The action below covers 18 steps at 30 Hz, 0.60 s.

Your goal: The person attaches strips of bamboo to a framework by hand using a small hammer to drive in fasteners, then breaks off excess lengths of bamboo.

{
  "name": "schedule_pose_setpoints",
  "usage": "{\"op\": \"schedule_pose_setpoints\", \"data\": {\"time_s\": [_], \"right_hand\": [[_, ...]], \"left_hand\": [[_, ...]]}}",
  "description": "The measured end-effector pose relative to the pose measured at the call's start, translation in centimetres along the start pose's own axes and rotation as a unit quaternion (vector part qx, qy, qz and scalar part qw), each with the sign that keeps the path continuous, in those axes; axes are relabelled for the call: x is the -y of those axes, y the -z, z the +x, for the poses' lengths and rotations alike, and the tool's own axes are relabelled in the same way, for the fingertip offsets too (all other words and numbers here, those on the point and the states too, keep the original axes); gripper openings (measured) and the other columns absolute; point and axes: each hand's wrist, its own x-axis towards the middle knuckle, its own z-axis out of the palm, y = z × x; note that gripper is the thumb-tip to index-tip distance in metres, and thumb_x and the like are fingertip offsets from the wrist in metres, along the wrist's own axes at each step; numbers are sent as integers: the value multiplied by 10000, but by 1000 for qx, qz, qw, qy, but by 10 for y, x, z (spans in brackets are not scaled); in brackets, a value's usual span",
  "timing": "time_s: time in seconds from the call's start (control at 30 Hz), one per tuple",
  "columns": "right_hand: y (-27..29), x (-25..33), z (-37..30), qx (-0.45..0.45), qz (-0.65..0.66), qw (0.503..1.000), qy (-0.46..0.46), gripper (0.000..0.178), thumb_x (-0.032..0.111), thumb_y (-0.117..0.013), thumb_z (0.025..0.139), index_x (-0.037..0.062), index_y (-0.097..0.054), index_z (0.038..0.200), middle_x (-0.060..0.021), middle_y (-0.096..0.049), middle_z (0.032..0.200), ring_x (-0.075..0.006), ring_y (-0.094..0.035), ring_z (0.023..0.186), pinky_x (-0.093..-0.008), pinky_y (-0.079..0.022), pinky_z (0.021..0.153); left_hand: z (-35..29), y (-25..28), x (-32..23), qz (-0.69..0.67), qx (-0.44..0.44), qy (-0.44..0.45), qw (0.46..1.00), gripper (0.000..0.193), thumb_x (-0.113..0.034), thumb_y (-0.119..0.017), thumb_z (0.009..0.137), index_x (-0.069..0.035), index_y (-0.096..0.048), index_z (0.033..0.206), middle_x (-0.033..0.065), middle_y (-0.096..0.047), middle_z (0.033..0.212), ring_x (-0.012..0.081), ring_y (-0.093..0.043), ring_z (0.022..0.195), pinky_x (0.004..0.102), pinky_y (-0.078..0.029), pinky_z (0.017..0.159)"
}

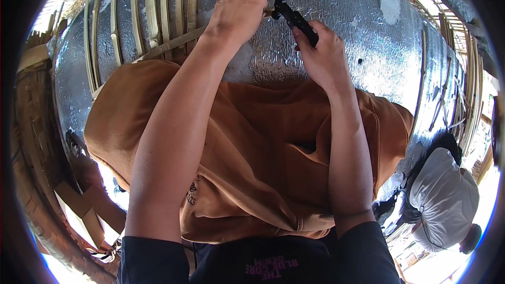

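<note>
My left hand [236, 17] is closed round a bamboo strip [181, 38], which runs off to the left and shows a short end past my knuckles. In my right hand [327, 55] is a short black claw hammer [294, 18], gripped by its handle. Its head lies right by the short end of the strip; whether they touch I cannot tell. Both hands are above a silver foil sheet [279, 58]. A nail, if there is one, is hidden from view.
Upright bamboo slats [134, 10] stand at the far left against the foil. Brown shorts [263, 142] cover my lap. At right crouches another person in a white shirt [444, 200]. Cardboard pieces [84, 215] lie at lower left, near a woven bamboo edge [39, 179].
</note>
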Motion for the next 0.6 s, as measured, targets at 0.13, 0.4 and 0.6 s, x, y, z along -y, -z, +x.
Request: {"op": "schedule_pose_setpoints", "data": {"time_s": [0.13, 0.4, 0.6], "right_hand": [[-2, -2, 0, -6, -3, 1000, 13, 273, 265, -658, 962, -7, -665, 957, -257, -698, 825, -457, -696, 825, -501, -528, 711], [1, 3, 0, 12, -1, 1000, -19, 277, 270, -660, 960, -5, -675, 989, -255, -704, 835, -454, -702, 829, -496, -533, 712], [-2, 0, 0, 1, -15, 1000, -9, 276, 268, -660, 958, -7, -669, 973, -264, -703, 840, -453, -704, 832, -498, -539, 715]], "left_hand": [[-1, 1, 0, -37, -12, 26, 999, 151, -96, -706, 875, -92, -780, 1007, 189, -735, 969, 406, -704, 923, 481, -565, 853], [1, 0, 2, -101, 12, 69, 992, 130, -129, -748, 858, -87, -774, 978, 138, -757, 992, 348, -721, 967, 441, -562, 869], [2, -6, 6, -94, 2, 69, 993, 155, -180, -766, 851, -96, -774, 981, 119, -749, 1009, 344, -710, 968, 453, -549, 865]]}}
